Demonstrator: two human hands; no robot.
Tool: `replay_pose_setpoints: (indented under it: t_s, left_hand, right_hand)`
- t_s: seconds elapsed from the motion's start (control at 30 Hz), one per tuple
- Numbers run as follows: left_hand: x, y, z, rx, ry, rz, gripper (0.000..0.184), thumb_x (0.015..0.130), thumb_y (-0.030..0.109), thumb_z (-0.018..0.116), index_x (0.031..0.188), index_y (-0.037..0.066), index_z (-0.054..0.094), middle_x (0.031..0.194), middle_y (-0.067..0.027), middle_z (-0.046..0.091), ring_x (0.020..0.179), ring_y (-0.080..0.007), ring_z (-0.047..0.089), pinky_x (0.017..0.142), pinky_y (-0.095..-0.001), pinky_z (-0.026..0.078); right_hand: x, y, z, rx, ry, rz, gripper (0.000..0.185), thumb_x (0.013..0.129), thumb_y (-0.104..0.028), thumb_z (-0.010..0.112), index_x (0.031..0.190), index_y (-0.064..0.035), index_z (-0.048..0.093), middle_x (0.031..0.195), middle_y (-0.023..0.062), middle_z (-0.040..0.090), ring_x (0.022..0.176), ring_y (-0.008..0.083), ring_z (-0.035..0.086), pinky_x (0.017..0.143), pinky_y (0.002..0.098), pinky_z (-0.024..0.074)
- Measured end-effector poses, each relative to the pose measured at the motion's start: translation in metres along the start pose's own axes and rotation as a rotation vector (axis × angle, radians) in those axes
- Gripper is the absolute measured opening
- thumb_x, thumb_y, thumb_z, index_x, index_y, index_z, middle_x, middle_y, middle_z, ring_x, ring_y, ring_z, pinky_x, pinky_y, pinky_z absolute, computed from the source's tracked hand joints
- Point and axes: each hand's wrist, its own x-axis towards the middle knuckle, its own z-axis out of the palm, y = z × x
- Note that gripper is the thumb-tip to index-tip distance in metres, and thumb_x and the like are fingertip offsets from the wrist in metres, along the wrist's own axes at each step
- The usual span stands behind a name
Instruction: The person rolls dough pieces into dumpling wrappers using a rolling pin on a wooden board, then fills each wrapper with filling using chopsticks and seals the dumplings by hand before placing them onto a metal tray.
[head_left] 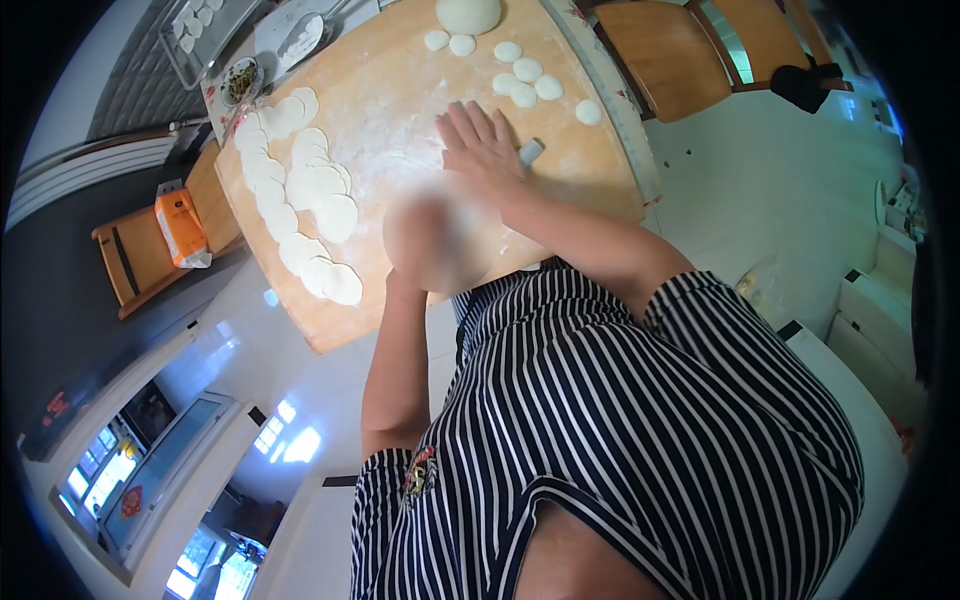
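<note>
My right hand (480, 150) lies palm down on the floured wooden board (385, 55), its fingers stretched out and apart. The light end of a short rolling pin (531, 152) shows beside this palm; the rest of the pin is hidden. A blur covers my left hand (425, 235) near the board's front edge, so its fingers and anything in them cannot be made out. Overlapping round dough wrappers (337, 217) lie to the left in rows. Several small dough pieces (527, 69) sit at the upper right, below a large dough lump (468, 12).
Past the board's upper left are a bowl of dark greenish food (241, 82), a dish of white powder (302, 38) and a tray (205, 45) with white pieces. An orange packet (181, 228) rests on a chair at the left. Another wooden chair (665, 55) stands upper right.
</note>
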Motion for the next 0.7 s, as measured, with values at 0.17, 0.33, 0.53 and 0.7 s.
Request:
replay_pose_setpoints:
  t_s: [0.17, 0.33, 0.53, 0.7]
  left_hand:
    - [-0.025, 0.007, -0.001, -0.024, 0.096, -0.183, 0.026, 0.09, 0.025, 0.07, 0.096, 0.0, 0.069, 0.088, -0.0197, 0.072, 0.079, -0.0337, 0.069, 0.072, -0.0399, 0.053]
    - [-0.02, 0.001, -0.006, -0.252, -0.07, -0.266, 0.029, 0.089, 0.028, 0.07, 0.096, 0.0, 0.07, 0.088, -0.0196, 0.073, 0.078, -0.0327, 0.07, 0.072, -0.0399, 0.053]
    - [-0.01, 0.006, -0.013, 0.08, 0.095, 0.14, 0.026, 0.088, 0.027, 0.071, 0.094, 0.002, 0.071, 0.091, -0.0196, 0.072, 0.078, -0.0351, 0.069, 0.072, -0.0398, 0.053]
    - [-0.042, -0.056, 0.018, -0.318, -0.004, -0.482, 0.029, 0.089, 0.026, 0.069, 0.097, -0.001, 0.071, 0.089, -0.0193, 0.073, 0.079, -0.03, 0.071, 0.074, -0.0382, 0.053]
  right_hand:
    - [-0.069, 0.033, -0.029, -0.105, -0.155, -0.279, 0.053, 0.087, -0.017, 0.055, 0.138, -0.001, 0.053, 0.143, 0.0139, 0.052, 0.138, 0.0329, 0.041, 0.115, 0.0532, 0.0266]
    - [-0.037, 0.016, -0.013, -0.013, -0.113, -0.33, 0.057, 0.087, -0.017, 0.057, 0.141, -0.001, 0.05, 0.145, 0.014, 0.051, 0.137, 0.0345, 0.042, 0.115, 0.0548, 0.0263]
    - [-0.035, 0.008, -0.011, -0.093, -0.085, -0.264, 0.056, 0.09, -0.021, 0.057, 0.142, -0.0016, 0.049, 0.147, 0.0137, 0.048, 0.138, 0.0338, 0.04, 0.115, 0.0553, 0.0261]
    - [-0.08, 0.028, -0.028, -0.04, -0.259, -0.364, 0.055, 0.089, -0.02, 0.055, 0.141, -0.0008, 0.05, 0.146, 0.0154, 0.05, 0.138, 0.0343, 0.042, 0.115, 0.0534, 0.0267]
